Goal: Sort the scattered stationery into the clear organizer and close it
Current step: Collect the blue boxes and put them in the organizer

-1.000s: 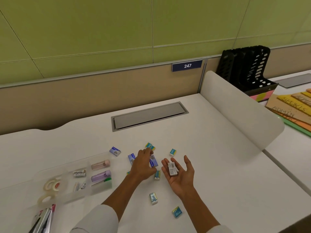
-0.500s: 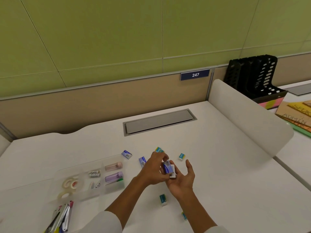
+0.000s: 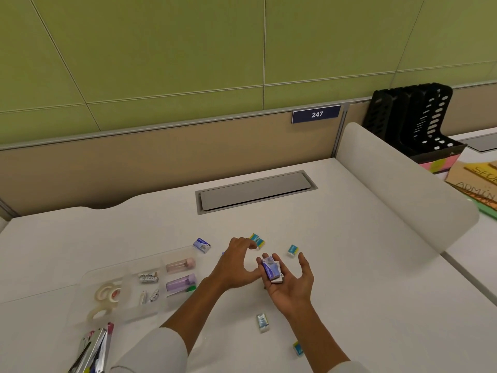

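Two small boxes [image 3: 273,271], a blue-purple one stacked on a white one, lie in the upturned right hand [image 3: 289,285], palm cupped, fingers spread loosely, not closed round them. Left hand [image 3: 236,265] just beside it, palm down, fingers curled and empty, tips near a teal box pair [image 3: 257,240] on the white surface [image 3: 363,278]. Organizer [image 3: 129,289], clear, lid not on, sits left of the hands: tape rolls [image 3: 106,294] in its left bay, small silver items [image 3: 148,277] in the middle, a pink tube [image 3: 179,264] and a purple tube [image 3: 180,282] in the right bay. A blue box [image 3: 202,244] rests at the organizer's far right corner. Loose on the surface: a teal box [image 3: 292,250] right of the hands, a silvery one [image 3: 262,322] near, another [image 3: 298,348] nearer still. Staplers [image 3: 92,348] lie at near left, partly cut by the frame edge.
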The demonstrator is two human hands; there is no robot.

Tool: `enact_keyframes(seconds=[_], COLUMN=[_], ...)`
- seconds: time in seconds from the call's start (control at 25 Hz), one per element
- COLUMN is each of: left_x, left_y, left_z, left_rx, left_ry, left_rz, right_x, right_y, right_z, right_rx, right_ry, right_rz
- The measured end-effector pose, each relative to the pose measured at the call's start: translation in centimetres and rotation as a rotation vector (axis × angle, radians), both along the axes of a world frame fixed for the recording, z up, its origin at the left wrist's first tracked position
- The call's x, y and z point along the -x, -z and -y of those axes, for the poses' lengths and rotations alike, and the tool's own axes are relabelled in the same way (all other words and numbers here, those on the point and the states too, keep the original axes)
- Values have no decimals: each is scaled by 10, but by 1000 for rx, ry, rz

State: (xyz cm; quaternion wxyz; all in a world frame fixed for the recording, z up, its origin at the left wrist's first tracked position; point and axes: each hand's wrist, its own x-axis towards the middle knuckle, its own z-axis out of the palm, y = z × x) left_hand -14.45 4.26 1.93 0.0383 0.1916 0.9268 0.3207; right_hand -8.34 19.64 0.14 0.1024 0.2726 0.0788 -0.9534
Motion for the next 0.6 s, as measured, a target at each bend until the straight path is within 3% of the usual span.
enact_keyframes(seconds=[0.16, 0.4, 0.6], left_x=[13, 27, 30], left_y=[11, 28, 43], left_z=[6, 12, 12], left_rx=[145, 650, 680], left_ry=[-7, -153, -209], left_rz=[18, 64, 136], right_x=[10, 25, 27], right_y=[5, 10, 17], right_z=[-2, -3, -2], right_rx=[31, 40, 27], right_ry=[-7, -13, -19], right_rz=[4, 19, 44])
